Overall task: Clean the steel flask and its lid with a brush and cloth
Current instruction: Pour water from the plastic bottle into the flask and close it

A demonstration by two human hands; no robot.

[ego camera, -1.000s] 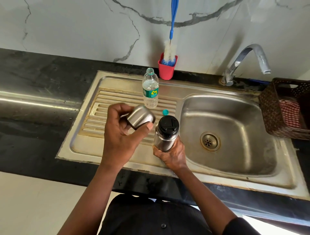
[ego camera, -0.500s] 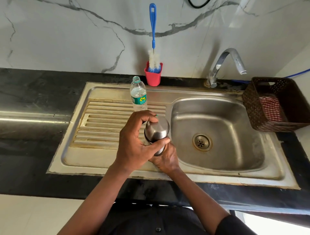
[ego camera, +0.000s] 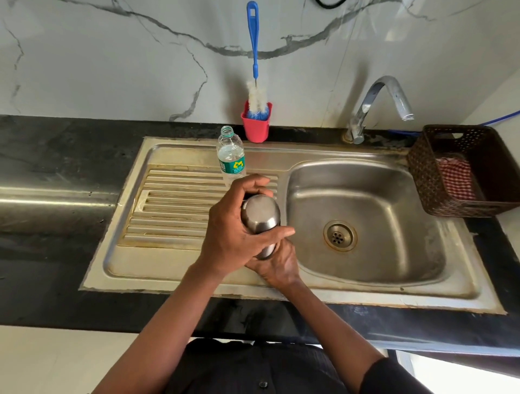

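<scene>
The flask (ego camera: pixel 266 249) is kept upright, gripped low by the right hand (ego camera: pixel 277 267), its lid (ego camera: pixel 260 213) clasped directly above by the left hand (ego camera: pixel 233 233).

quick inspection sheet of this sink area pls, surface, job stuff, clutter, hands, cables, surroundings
surface: steel sink set in a dark counter; yellowish stains on the ribbed drainboard.
job's things: flask held above the drainboard edge, steel cap on; brush upright in red cup; checked cloth in brown basket.
clutter: open water bottle on drainboard.
hands: left hand around cap; right hand grips flask base.
cables: blue line and black loop by wall.
surroundings: marble wall, tap, not running.
</scene>
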